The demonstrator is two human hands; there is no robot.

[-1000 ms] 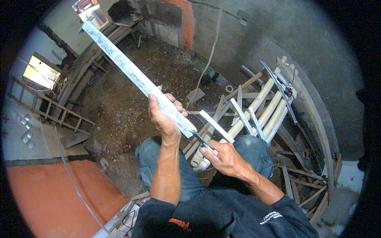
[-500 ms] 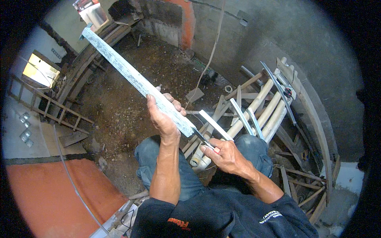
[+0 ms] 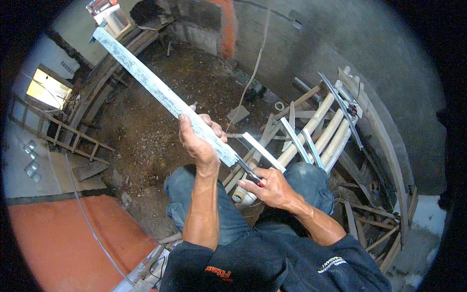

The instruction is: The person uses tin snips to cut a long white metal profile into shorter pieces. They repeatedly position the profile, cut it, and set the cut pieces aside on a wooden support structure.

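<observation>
My left hand (image 3: 200,141) is wrapped round the lower part of a long, pale metal channel (image 3: 146,85), which slants up and away to the left. My right hand (image 3: 271,187) grips red-handled tin snips (image 3: 248,168). Their dark jaws meet the near end of the channel; most of the handles are hidden in my palm. Just beyond my right hand, by my knee, a short white metal strip (image 3: 263,152) stands at a slant. Two more metal strips, a left one (image 3: 296,140) and a right one (image 3: 312,148), rise beside it.
Bamboo poles (image 3: 316,129) and boards lie to the right, near a long curved-looking plank (image 3: 384,126). A hanging cable (image 3: 255,68) crosses the far side. A wooden ladder (image 3: 63,131) leans at left, above an orange surface (image 3: 73,238). Rubble covers the ground (image 3: 146,126) below.
The channel's far end has shifted slightly up and left. My right hand has moved a little left and turned, with the snips still against the channel's near end.
</observation>
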